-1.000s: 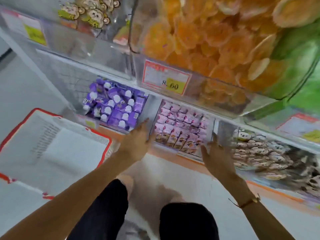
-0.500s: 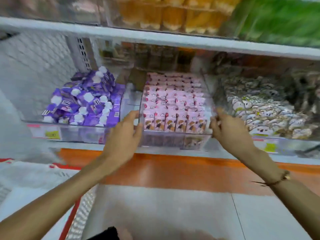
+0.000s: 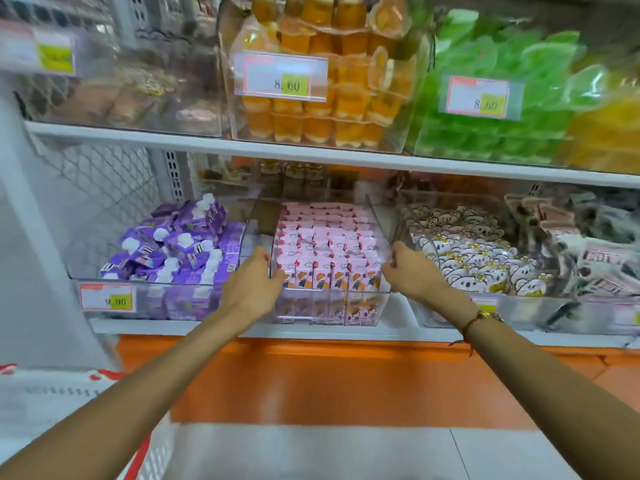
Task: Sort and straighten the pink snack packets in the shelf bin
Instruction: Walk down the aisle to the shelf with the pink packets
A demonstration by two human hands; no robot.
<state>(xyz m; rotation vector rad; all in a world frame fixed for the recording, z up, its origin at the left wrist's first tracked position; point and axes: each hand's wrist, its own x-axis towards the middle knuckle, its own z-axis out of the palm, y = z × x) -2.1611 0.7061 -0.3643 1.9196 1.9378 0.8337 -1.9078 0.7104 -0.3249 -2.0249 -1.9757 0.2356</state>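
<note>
Lower shelf, far left: purple packets (image 3: 173, 247) heaped loose in a clear bin; price tag (image 3: 107, 297) on its front looked like "9.90", blurred. Left hand (image 3: 254, 285) was at the left front corner of the middle bin (image 3: 329, 308), fingers curled at the rim beside the front row; whether it gripped the bin wall or a packet, I could not tell. Pink snack packets (image 3: 327, 244) sat in that clear middle bin in upright rows, mostly neat; brand print too small to read. Right hand (image 3: 412, 275) was at the right front corner, fingers bent onto the rim, same doubt on what it held; bracelet (image 3: 483, 317) on the wrist. Right bin: white cartoon-face packets (image 3: 467, 258). Upper shelf: orange jelly cups (image 3: 329, 109) tagged "8.60", green packets (image 3: 502, 98) tagged similarly, blurred.
</note>
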